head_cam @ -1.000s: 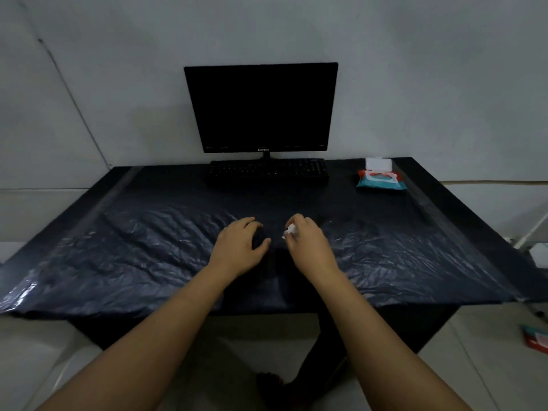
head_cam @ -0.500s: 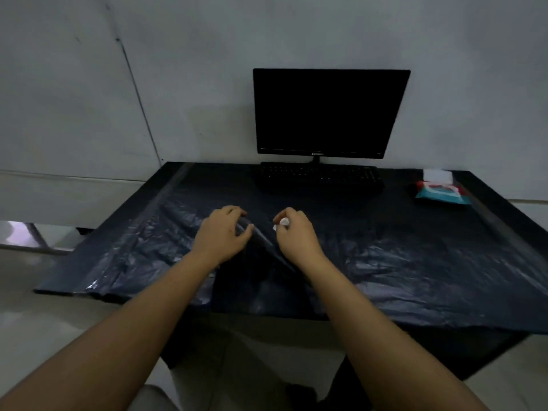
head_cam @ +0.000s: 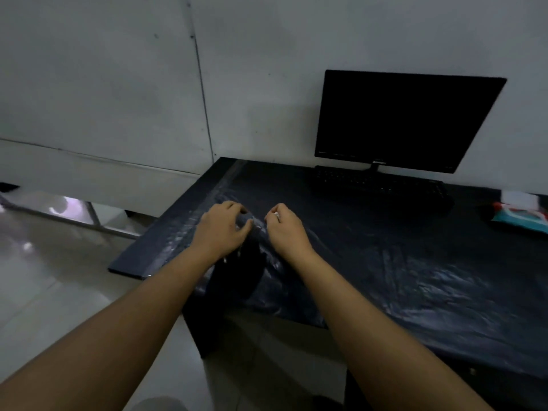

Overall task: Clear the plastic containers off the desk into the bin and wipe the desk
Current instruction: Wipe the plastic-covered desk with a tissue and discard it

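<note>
A crinkled black plastic bag [head_cam: 415, 277] lies spread over the dark desk [head_cam: 142, 256]. My left hand [head_cam: 221, 229] grips a raised fold of it near the desk's front left, fingers curled. My right hand [head_cam: 286, 229] is just to its right, fingers curled on the same fold, with a small white scrap [head_cam: 276, 215] pinched at the fingertips. Between and below the hands the plastic bulges into a dark pouch [head_cam: 237, 277] that hangs over the front edge. No plastic containers show on the desk.
A black monitor [head_cam: 406, 120] and keyboard [head_cam: 376, 182] stand at the back against the grey wall. A teal and white wipes pack [head_cam: 522, 218] lies at the far right. Pale tiled floor [head_cam: 59, 277] spreads to the left of the desk.
The view has swung left, so the desk now sits to the right. Both hands have moved toward the desk's left side and have drawn the black plastic up between them.
</note>
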